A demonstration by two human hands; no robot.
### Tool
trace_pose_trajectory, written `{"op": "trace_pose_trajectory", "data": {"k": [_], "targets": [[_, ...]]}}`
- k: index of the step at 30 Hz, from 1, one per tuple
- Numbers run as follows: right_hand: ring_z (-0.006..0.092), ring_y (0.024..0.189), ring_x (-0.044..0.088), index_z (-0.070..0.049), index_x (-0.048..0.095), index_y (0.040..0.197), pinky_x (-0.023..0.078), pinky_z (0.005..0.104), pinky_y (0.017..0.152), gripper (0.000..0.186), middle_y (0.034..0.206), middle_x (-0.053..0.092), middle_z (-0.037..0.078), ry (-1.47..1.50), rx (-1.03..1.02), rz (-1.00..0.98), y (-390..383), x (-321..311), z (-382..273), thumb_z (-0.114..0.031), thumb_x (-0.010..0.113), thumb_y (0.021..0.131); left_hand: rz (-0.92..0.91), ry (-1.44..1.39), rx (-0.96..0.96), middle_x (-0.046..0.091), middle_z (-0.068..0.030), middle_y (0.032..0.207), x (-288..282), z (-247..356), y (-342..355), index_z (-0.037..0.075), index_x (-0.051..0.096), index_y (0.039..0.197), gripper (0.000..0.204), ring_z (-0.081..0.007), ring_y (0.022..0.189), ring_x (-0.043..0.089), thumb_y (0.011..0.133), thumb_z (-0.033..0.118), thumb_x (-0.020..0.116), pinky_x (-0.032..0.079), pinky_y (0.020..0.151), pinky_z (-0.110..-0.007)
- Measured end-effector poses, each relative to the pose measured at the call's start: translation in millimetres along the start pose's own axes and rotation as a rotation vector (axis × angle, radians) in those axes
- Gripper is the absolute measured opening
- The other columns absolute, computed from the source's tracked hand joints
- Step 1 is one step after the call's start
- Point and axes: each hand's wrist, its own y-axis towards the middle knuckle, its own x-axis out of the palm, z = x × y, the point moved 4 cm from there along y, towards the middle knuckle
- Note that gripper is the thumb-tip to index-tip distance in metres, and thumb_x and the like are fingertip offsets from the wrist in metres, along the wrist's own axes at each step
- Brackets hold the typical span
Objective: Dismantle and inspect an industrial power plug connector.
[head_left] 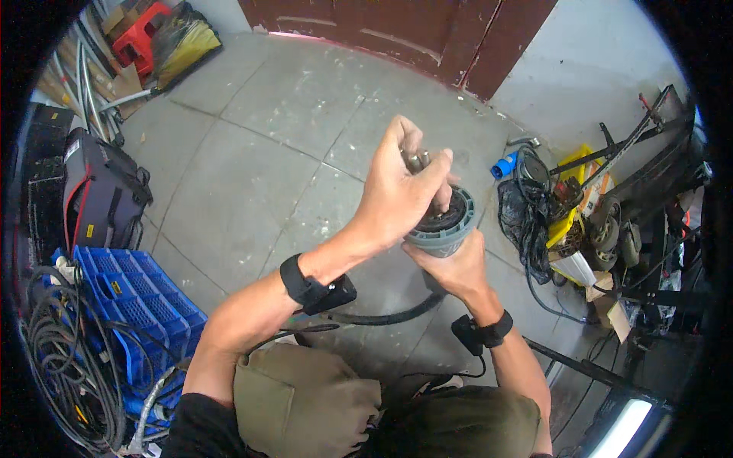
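Note:
My right hand [456,267] is wrapped round a grey round cable connector [450,241] from below, holding its open end up. Its rim is notched, and a dark insert [456,206] shows inside. A thick black cable [389,316] curves away beneath it. Over the open end, my left hand [393,187] is closed in a pinch. A small, rounded metal piece [417,161] shows between its thumb and fingers. The left fingertips reach down to the insert, and what they touch there is partly hidden. Both wrists wear black straps with small boxes.
At left stand a blue plastic crate [137,286], coiled black cables [69,359] and a grey bag [103,187]. A red stool [141,42] and poles are at the far left. Yellow bins [569,221], a blue plug [504,166] and cables lie right. A brown door [382,30] stands ahead.

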Motion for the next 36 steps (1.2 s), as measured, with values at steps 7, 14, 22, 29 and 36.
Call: {"op": "trace_pose_trajectory", "data": {"k": [7,14,22,29,36], "targets": [[0.0277,0.094,0.078,0.002,0.065,0.115,0.059,0.0388,0.086,0.062,0.102,0.078,0.017,-0.035,0.08,-0.055,-4.9,6.4,-3.3,-0.03,0.094,0.07,0.007,0.129,-0.184,0.062,-0.0084,0.078,-19.8,-9.5,1.0,0.008,0.038,0.109,0.029,-0.017,0.057,0.065,0.099,0.005,0.064,0.062,0.078,-0.039],[0.0277,0.093,0.077,0.003,0.065,0.116,0.059,0.0397,0.084,0.063,0.101,0.078,0.017,-0.061,0.119,-0.033,-16.1,5.2,3.2,-0.031,0.093,0.071,-0.357,1.307,1.038,0.061,-0.0062,0.068,-7.8,45.3,-2.9,0.01,0.065,0.09,0.016,-0.0221,0.073,0.069,0.088,0.019,0.078,0.05,0.107,-0.045],[0.0338,0.095,0.077,0.006,0.062,0.119,0.059,0.0411,0.082,0.071,0.1,0.076,0.022,-0.178,-0.057,-0.156,-30.4,12.0,2.5,-0.032,0.092,0.067,-0.846,1.456,0.977,0.054,-0.0048,0.051,-17.1,38.4,-13.3,0.012,0.06,0.06,0.034,-0.0228,0.045,0.057,0.085,0.03,0.075,0.042,0.042,-0.036],[0.0388,0.101,0.075,0.005,0.059,0.124,0.059,0.044,0.085,0.074,0.104,0.075,0.024,-0.156,0.059,-0.217,-35.5,28.6,-9.5,-0.035,0.091,0.07,-0.808,1.173,1.046,0.049,-0.005,0.042,-53.6,20.3,-20.2,0.012,0.056,0.048,0.042,-0.024,0.038,0.053,0.084,0.023,0.074,0.043,0.038,-0.037],[0.03,0.109,0.071,0.002,0.058,0.132,0.053,0.0411,0.096,0.077,0.114,0.072,0.023,0.004,0.081,-0.374,-39.1,26.6,13.1,-0.037,0.091,0.074,-0.811,1.271,0.89,0.049,-0.0053,0.049,-70.4,27.2,-21.3,0.01,0.052,0.052,0.041,-0.0232,0.039,0.048,0.086,0.011,0.075,0.038,0.037,-0.036]]}}
